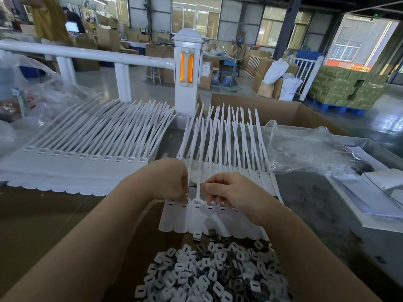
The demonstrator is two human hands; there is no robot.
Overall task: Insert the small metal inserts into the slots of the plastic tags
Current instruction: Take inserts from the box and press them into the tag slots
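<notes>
Nearest the camera, a heap of metal inserts [214, 273] lies just below a strip of plastic tags [209, 221]. Above its slotted heads, the left hand [168, 182] and right hand [231, 192] are curled, fingertips on the strip; anything pinched is hidden. Beyond, another tag stack [87, 149] lies left.
</notes>
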